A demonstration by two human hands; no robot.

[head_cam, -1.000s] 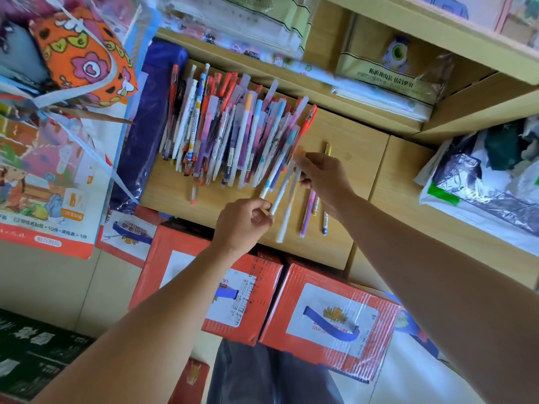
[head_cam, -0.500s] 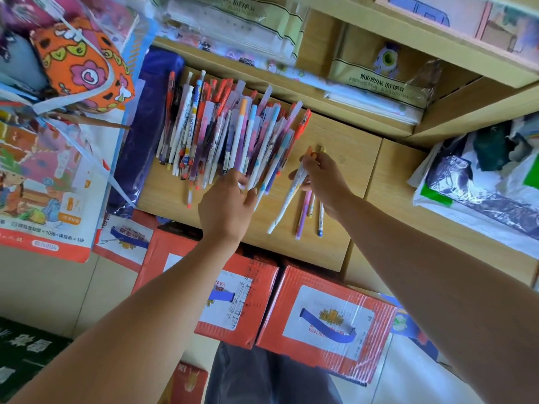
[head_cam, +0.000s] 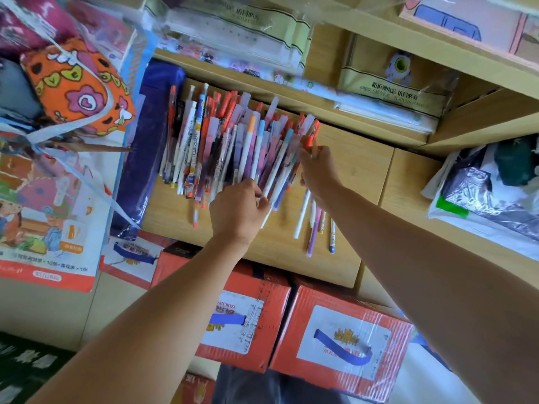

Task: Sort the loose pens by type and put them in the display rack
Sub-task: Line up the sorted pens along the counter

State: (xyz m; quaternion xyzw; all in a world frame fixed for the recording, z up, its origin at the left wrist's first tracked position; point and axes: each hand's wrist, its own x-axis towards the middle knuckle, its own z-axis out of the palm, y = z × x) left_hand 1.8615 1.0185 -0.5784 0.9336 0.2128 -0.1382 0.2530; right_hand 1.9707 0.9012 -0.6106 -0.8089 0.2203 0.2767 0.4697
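Head view, 1 frame.

1. Desk (head_cam: pixel 355 158): light wood top, running from 10 o'clock to 3 o'clock under a shelf of packaged goods (head_cam: pixel 390 97).
2. Pen pile (head_cam: pixel 221 147): loose pens of mixed type, with white, purple, pink and red barrels. They lie fanned on the desk at 11 to 12 o'clock, caps mostly toward 12 o'clock. The count cannot be told.
3. Sorted group (head_cam: pixel 313 237): about 4 pens lying side by side on the desk, just beside the pile at its 4 o'clock and partly hidden under the right forearm.
4. Left hand (head_cam: pixel 237 211): at frame centre, on the pile's 6 o'clock edge. The fingers are curled, and thumb and forefinger pinch a white pen (head_cam: pixel 272 182) that lies slanted along the pile's right side.
5. Right hand (head_cam: pixel 318 173): at 1 o'clock from the left hand, on the pile's right edge. The fingers are bunched together, pinching a red-orange pen (head_cam: pixel 310 138) whose cap points to 12 o'clock. Whether more pens sit in that grip cannot be told.
6. Purple wrapped pack (head_cam: pixel 151 141): touching the pile's 9 o'clock side.
7. Orange printed bag (head_cam: pixel 75 88): at 10 o'clock, well apart from the pens.
8. 2 red cartons (head_cam: pixel 341 336): on the floor at 6 o'clock, below the desk edge.
9. Plastic bag (head_cam: pixel 481 193): at 3 o'clock, on the neighbouring surface.
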